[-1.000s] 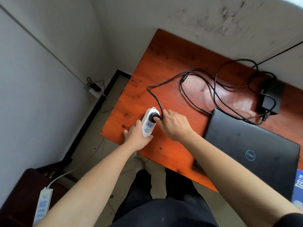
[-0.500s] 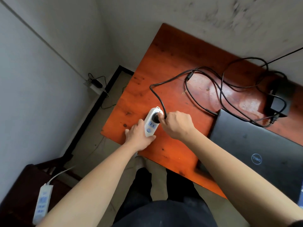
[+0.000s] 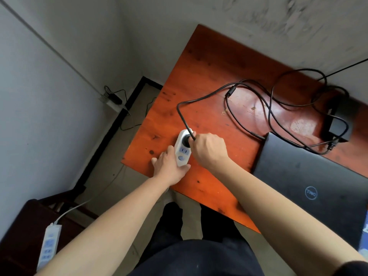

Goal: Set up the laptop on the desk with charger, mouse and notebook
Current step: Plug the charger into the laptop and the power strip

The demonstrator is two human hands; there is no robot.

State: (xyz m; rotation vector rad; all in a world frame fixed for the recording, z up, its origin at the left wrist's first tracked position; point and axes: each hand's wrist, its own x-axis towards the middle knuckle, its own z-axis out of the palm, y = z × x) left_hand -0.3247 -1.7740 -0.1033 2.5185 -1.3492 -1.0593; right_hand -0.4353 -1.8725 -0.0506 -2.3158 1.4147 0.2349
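A closed black laptop (image 3: 310, 182) lies on the right of the orange wooden desk (image 3: 201, 80). Its black charger brick (image 3: 338, 120) sits near the far right edge, and the black cable (image 3: 249, 100) loops across the desk to a round black plug (image 3: 187, 138). The plug sits in a small white power strip (image 3: 182, 151) near the desk's left front corner. My left hand (image 3: 169, 166) grips the near end of the strip. My right hand (image 3: 209, 150) is closed on the plug and the cable. A blue sliver, perhaps the notebook (image 3: 364, 234), shows at the right edge.
The desk stands in a corner of white walls. A wall socket (image 3: 111, 100) with a black plug and thin cable is low on the left wall. A second white power strip (image 3: 48, 244) lies on a dark piece of furniture (image 3: 20, 226) at the lower left. My dark-trousered legs are below.
My hands stay on the strip and plug, with the right fist shifted slightly toward the plug. The view has drifted a little to the left, so the laptop sits further right.
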